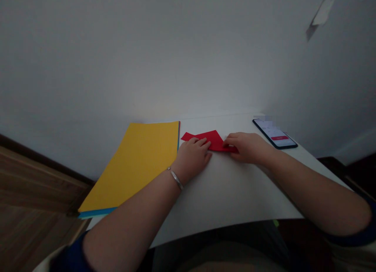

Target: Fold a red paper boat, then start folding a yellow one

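A folded red paper (212, 139) lies flat on the white table (232, 193) near its far edge. My left hand (192, 157), with a silver bracelet on the wrist, rests on the paper's left part, fingers stretched flat and together. My right hand (246, 146) sits at the paper's right corner, fingers curled and pinching the red edge against the table.
A stack of coloured sheets (138, 162), yellow on top, lies at the left and overhangs the table's near-left edge. A phone (274, 133) with a lit screen lies at the far right. A white wall stands right behind the table. Wooden floor shows at the left.
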The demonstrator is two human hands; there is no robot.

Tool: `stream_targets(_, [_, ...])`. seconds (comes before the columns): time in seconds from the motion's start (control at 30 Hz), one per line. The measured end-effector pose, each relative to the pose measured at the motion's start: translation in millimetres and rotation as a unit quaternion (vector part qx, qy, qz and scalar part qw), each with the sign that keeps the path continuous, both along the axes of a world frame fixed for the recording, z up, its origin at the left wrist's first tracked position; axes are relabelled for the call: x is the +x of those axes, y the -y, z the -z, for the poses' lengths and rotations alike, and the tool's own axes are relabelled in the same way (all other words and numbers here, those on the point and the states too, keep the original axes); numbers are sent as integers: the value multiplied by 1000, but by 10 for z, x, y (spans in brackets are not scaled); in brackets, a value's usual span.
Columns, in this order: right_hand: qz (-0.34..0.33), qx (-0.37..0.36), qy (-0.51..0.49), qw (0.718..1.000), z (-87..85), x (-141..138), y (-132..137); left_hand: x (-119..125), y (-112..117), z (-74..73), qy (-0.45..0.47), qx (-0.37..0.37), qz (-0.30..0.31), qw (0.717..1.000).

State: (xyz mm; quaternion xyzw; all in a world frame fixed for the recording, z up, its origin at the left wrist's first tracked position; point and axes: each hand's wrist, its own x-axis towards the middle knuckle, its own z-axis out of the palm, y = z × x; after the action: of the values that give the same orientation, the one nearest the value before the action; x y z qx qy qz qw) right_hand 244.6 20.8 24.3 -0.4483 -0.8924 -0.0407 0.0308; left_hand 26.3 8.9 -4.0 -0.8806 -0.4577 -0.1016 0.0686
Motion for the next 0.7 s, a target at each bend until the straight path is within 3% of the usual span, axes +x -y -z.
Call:
stream_targets(0.3, [-88, 11, -32, 996, 135, 11, -65, 1, 3, -43, 4, 25, -39, 999])
stream_targets(0.5, [-164, 26, -79, 983, 172, 12, -80, 5, -26, -58, 32, -19, 22, 999])
stream_targets(0.7, [-152, 11, -90, 984, 188, -26, -69, 24, -9, -91, 51, -55, 66, 995])
